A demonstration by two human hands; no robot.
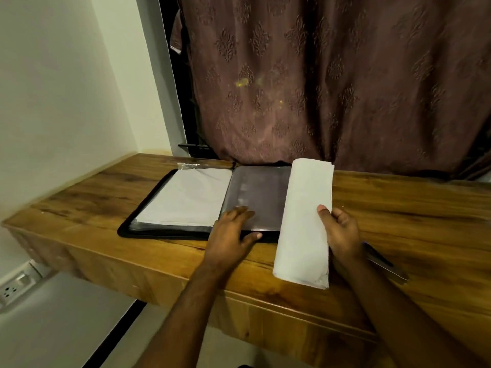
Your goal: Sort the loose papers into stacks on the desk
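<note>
Left hand (233, 229) lay flat, fingers spread, on the open folder (207, 200) near the desk's (398, 208) front edge; right hand (342, 229) pinched the folded papers (305, 216), thumb on top, fingers beneath

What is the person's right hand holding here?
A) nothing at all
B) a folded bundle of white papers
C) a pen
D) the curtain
B: the right hand grips a folded bundle of white papers by its edge, thumb on top, while the left hand rests flat on the open folder on the wooden desk.
</note>
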